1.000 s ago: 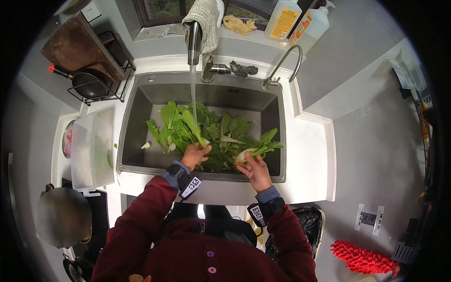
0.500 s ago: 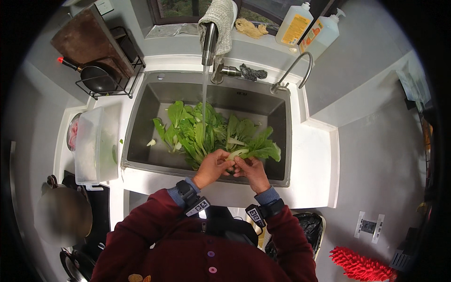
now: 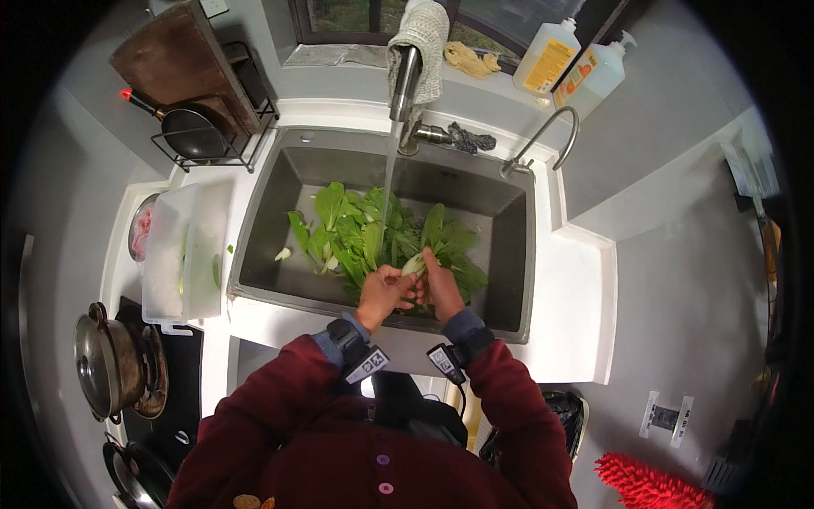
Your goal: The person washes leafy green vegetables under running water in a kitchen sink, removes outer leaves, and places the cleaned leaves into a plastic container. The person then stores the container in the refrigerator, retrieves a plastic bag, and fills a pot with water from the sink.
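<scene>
In the near part of the grey sink [image 3: 280,182], I have a leafy green with a pale stalk [image 3: 413,265] between my hands. My right hand [image 3: 443,288] pinches the stalk, its thumb lying along it. My left hand [image 3: 385,294] has its fingers closed at the stalk's lower end. The leaf stands away from me, over a loose heap of leafy greens [image 3: 349,233]. Water runs from the faucet [image 3: 407,83] onto that heap. A small pale scrap [image 3: 283,254] lies on the sink bottom at the left.
Left of the sink stands a clear plastic tub [image 3: 206,263], with a bowl of pinkish food [image 3: 142,231] beside it. A rack with a black pan [image 3: 193,134] is behind. Pots [image 3: 108,365] sit on the black stove. A thin curved tap [image 3: 570,140] and two pump bottles [image 3: 547,58] are at the back right.
My right hand has turned more upright, and the leaf in my hands has swung from pointing right to pointing away from me. The whole view has shifted slightly.
</scene>
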Tool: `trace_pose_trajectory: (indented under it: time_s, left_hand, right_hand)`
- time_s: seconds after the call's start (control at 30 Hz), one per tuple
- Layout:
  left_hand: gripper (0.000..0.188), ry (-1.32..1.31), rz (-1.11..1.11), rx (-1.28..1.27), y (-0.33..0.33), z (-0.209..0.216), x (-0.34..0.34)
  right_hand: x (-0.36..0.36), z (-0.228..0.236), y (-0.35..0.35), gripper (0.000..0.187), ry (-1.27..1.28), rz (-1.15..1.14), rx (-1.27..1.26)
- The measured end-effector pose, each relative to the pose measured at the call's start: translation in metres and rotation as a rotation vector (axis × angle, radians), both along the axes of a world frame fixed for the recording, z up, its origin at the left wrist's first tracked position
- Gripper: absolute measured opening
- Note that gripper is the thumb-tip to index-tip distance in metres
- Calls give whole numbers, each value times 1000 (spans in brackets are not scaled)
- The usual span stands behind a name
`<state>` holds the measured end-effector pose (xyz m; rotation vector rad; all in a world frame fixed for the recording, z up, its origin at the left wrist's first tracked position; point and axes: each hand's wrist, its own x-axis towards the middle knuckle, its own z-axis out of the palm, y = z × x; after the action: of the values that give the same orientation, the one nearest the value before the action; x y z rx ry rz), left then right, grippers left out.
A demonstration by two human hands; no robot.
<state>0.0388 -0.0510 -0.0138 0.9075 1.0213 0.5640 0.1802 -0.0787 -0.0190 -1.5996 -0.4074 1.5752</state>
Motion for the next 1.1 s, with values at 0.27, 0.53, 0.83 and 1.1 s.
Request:
trace_pose_trajectory:
  time_s: [0.27, 0.53, 0.83, 1.1]
  left_hand:
    - [23, 61, 79, 113, 41, 1, -13]
    - [21, -3, 51, 101, 73, 8, -19]
    - [27, -140, -37, -128, 48, -16, -10]
    - [37, -228, -185, -198, 42, -16, -8]
  right_hand:
    - [-16, -3, 36, 37, 85, 159, 200]
    - [-12, -8, 65, 25, 203, 108, 383]
    - [-2, -18, 32, 16, 121, -55, 172]
    - [16, -28, 12, 13, 360, -138, 128]
